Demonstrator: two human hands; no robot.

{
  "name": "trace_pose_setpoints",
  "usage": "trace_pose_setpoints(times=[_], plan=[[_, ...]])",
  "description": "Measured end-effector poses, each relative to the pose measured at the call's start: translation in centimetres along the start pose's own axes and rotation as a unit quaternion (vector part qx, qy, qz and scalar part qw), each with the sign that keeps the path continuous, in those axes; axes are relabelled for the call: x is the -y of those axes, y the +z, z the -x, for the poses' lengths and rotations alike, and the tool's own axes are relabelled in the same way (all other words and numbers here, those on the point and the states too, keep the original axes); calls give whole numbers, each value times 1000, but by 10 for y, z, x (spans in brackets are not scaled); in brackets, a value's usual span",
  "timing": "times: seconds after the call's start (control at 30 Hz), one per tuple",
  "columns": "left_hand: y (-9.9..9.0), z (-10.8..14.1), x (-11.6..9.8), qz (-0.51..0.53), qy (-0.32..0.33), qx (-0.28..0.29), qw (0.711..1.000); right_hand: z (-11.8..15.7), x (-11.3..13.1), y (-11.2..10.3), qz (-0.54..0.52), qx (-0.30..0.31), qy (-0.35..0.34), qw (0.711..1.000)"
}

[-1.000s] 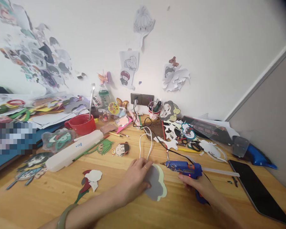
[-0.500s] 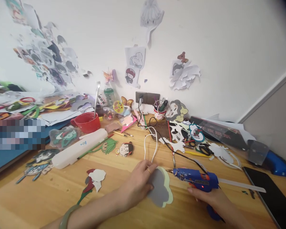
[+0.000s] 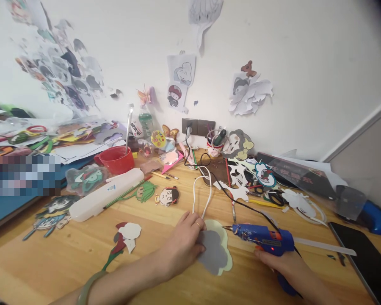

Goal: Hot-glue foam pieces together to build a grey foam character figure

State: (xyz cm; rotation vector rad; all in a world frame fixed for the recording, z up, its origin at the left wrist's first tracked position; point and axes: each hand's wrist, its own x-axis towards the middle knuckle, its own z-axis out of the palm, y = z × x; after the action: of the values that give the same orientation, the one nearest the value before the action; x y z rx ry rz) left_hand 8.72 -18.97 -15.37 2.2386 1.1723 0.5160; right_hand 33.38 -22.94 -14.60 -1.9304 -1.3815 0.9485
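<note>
My left hand (image 3: 187, 239) is closed at the left edge of a cloud-shaped paper cutout, its fingertips partly hidden there. The cutout has a grey layer (image 3: 214, 250) lying over a larger pale green layer (image 3: 227, 258). A white cord (image 3: 208, 190) loops out from beyond my left fingers; its ends are hidden. My right hand (image 3: 279, 264) is wrapped round the handle of a blue hot glue gun (image 3: 257, 237), with a red light lit on its side. Its metal nozzle points left, close to the green upper right rim. A glue stick (image 3: 325, 245) sticks out of the back.
A tablet (image 3: 362, 258) lies at the right edge. Paper figures (image 3: 168, 196), a white pencil case (image 3: 106, 195) and a red mug (image 3: 116, 160) stand or lie on the left. Scraps, scissors (image 3: 276, 198) and a black cable (image 3: 231, 195) spread behind the glue gun.
The view has shifted slightly. More of the pale green layer shows along the top beside my left fingers. The glue gun stays near the rim, still in my right hand.
</note>
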Motion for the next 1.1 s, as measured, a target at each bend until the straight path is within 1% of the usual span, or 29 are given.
trace_pose_setpoints(times=[0.17, 0.27, 0.33, 0.4, 0.47, 0.53, 0.6, 0.63, 0.73, 0.8, 0.83, 0.9, 0.97, 1.03, 1.1], plan=[[0, -2, 3, -30, 17, 6, 999, 0, 0, 2, -28, -31, -3, 999], [2, 0, 1, -59, 26, -1, 998, -2, -3, 4, -28, -29, -13, 999], [4, 4, -2, -100, 48, -1, 994, -2, -3, 5, -22, -32, -11, 999], [4, 8, -6, -135, 83, 13, 987, -2, -3, 5, -20, -39, -5, 999], [1, 12, -10, -126, 102, 27, 986, -1, -2, 6, -23, -42, -5, 999], [-3, 14, -13, -48, 83, 34, 995, -1, -2, 7, -25, -44, -11, 999], [-6, 14, -14, 70, 34, 32, 996, 0, -2, 8, -22, -49, -10, 998], [-7, 14, -13, 128, 3, 33, 991, 0, -2, 8, -21, -50, -7, 999], [-8, 11, -11, 269, -98, 60, 956, 1, 1, 8, -21, -46, 5, 999], [-7, 8, -9, 336, -156, 99, 924, 3, 5, 9, -34, -44, 0, 998], [-7, 7, -9, 361, -172, 117, 909, 3, 8, 9, -42, -42, -6, 998], [-7, 6, -8, 407, -181, 144, 884, 4, 12, 9, -61, -33, -16, 997], [-8, 4, -8, 450, -174, 163, 860, 3, 12, 7, -71, -22, -18, 997], [-7, 2, -6, 477, -178, 164, 845, 1, 8, 4, -59, -4, -2, 998], [-6, 1, -2, 489, -186, 143, 840, -1, 1, 1, -47, -2, 9, 999]])
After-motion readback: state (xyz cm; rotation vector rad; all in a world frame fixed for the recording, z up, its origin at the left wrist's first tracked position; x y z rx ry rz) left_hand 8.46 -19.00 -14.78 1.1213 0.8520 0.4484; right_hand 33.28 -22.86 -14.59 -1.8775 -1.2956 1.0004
